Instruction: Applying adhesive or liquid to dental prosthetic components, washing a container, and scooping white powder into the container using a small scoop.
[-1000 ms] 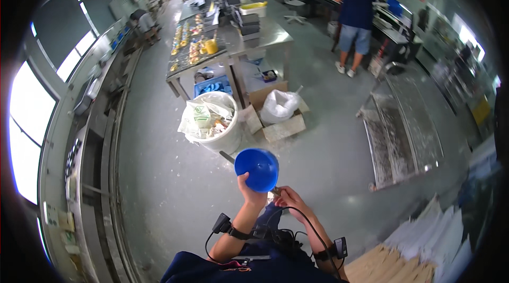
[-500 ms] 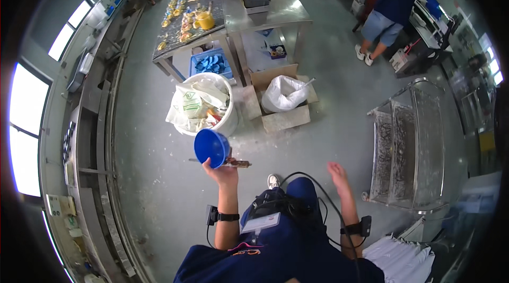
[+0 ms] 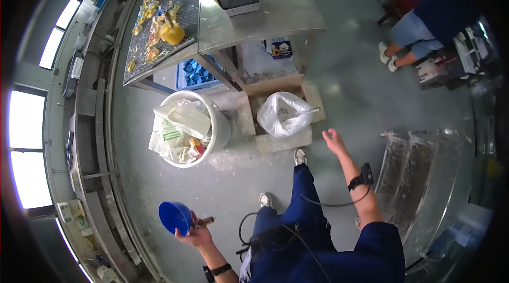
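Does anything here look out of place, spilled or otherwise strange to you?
Yes, slightly. A pale bag hangs over the left rim of the white bin, so the bin looks overfull. Pale smudges mark the floor beside it, perhaps from something spilled.

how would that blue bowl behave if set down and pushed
The blue bowl is probably light, since the left hand alone holds it with a brown-handled tool. Its rounded wall suggests it could roll if tipped sideways; its smooth-looking surface might slide easily.

One blue bowl (image 3: 174,217); two wrist straps (image 3: 356,181); one round bin (image 3: 220,129); one open carton (image 3: 283,143); one yellow pot (image 3: 172,34).
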Demonstrator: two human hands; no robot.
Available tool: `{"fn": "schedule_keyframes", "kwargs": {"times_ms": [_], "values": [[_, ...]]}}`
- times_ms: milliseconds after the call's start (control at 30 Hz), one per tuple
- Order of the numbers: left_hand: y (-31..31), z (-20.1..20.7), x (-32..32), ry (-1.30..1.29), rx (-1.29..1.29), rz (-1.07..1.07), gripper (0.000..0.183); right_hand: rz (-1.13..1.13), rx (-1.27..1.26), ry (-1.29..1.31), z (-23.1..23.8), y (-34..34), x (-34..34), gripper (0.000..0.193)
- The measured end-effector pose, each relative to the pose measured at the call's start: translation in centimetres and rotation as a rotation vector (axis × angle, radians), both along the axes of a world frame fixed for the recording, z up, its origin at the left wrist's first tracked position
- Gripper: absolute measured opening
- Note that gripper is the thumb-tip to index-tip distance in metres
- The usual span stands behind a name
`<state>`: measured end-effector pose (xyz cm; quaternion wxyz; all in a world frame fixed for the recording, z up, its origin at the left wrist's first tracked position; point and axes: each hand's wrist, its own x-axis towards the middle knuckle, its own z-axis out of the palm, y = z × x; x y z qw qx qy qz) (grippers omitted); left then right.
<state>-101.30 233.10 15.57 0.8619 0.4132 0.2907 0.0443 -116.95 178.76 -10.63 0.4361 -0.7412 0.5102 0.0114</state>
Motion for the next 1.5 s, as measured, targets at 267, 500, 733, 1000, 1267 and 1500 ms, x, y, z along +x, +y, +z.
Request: {"fn": "schedule_keyframes", "kwargs": {"times_ms": [267,500,733,1000,1267,1500], "values": [[-12.6,-1.1,-1.0,0.133,0.144,0.221,0.067,0.354,0.619,0.450,-18.5,-15.5,16.7,0.060],[-17.1,1.1,-0.3,0.092,0.164,0.034,0.070,0.242,0.844,0.577,-23.1,-11.0,18.6,0.021],[-19.1,5.0,-1.6,0.031,0.436,0.206,0.071,1.033,-0.270,0.743,-20.2,-7.1,26.9,0.031],[-20.1,1.0,-3.4,0.127,0.374,0.227,0.070,0.737,-0.141,0.699,-29.1,-1.8,21.0,0.070],[-19.3,2.5,-3.8,0.025,0.281,0.187,0.073,0.979,-0.027,0.714,-18.6,2.1,18.7,0.061],[-18.8,5.2,-3.6,-0.087,0.112,-0.036,0.079,1.556,-0.014,0.322,-10.6,-4.6,18.6,0.022]]}}
